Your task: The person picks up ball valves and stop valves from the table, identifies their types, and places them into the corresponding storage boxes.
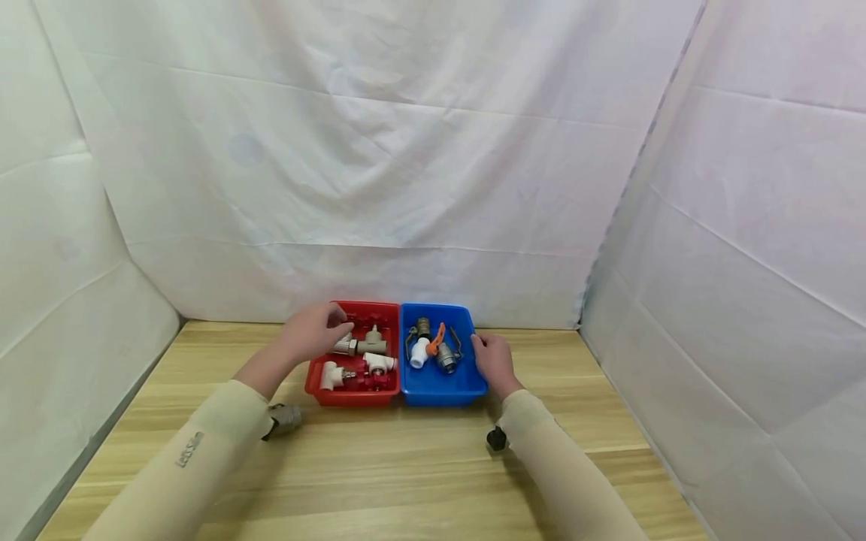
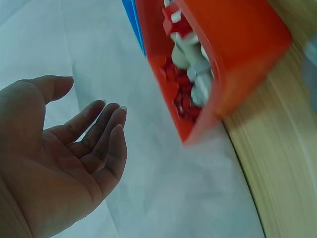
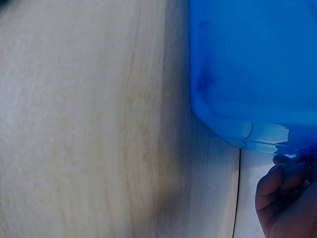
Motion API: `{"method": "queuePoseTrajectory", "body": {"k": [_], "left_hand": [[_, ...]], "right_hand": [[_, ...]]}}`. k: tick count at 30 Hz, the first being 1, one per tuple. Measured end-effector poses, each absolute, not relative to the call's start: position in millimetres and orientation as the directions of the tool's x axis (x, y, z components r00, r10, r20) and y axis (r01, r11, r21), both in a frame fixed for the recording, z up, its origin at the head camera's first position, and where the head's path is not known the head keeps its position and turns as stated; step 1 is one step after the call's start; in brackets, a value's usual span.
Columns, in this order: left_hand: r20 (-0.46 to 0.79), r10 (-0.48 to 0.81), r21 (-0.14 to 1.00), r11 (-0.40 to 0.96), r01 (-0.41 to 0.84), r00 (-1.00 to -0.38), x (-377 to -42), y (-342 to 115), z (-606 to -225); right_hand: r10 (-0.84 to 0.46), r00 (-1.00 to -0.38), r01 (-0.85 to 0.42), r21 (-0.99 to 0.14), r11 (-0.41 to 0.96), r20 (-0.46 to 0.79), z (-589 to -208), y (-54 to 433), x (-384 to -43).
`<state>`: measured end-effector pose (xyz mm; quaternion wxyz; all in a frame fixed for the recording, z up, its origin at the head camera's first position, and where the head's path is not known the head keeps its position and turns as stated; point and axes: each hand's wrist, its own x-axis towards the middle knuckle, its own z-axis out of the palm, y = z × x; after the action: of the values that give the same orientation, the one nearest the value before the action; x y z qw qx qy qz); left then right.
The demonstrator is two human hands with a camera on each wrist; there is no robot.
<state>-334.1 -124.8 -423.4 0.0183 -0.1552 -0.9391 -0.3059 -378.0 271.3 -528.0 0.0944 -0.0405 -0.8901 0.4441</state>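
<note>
My left hand [image 1: 313,330] is over the left side of the red bin [image 1: 316,387]. In the left wrist view its fingers [image 2: 116,148] are loosely bent, with nothing in the hand. White, beige and red-handled valves lie in the bin, among them a white tee-shaped fitting [image 1: 330,376] and a beige valve [image 1: 371,344]. My right hand [image 1: 497,362] grips the right rim of the blue bin [image 1: 443,398], its fingers [image 3: 270,186] curled at the edge. Inside that bin are a white plastic valve with an orange handle [image 1: 419,353] and metal ball valves [image 1: 446,359].
A grey metal valve [image 1: 287,418] lies on the wooden table [image 1: 379,481] beside the left sleeve. By the right sleeve sits a black knob-like part [image 1: 497,438], partly covered. The bins stand side by side near the white cloth backdrop [image 1: 379,188].
</note>
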Motion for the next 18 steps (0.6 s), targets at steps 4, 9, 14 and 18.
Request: {"method": "queuePoseTrajectory", "body": {"k": [4, 9, 14, 18], "left_hand": [[0.147, 0.267, 0.581, 0.756, 0.301, -0.952, -325.2, -148.2, -422.1], [0.143, 0.248, 0.602, 0.747, 0.283, -0.958, -312.5, -172.9, -419.4], [0.121, 0.247, 0.61, 0.746, 0.269, -0.961, -303.9, -195.1, -421.0], [0.108, 0.257, 0.598, 0.755, 0.269, -0.961, -298.0, -207.6, -424.5]], "right_hand": [[0.15, -0.981, -0.009, -0.802, 0.597, 0.123, -527.3, 271.3, -376.2], [0.158, -0.98, 0.001, -0.802, 0.597, 0.117, -527.8, 272.0, -377.4], [0.167, -0.98, 0.011, -0.797, 0.603, 0.113, -527.3, 272.1, -378.7], [0.167, -0.979, 0.008, -0.793, 0.609, 0.118, -528.0, 271.9, -378.6]]}}
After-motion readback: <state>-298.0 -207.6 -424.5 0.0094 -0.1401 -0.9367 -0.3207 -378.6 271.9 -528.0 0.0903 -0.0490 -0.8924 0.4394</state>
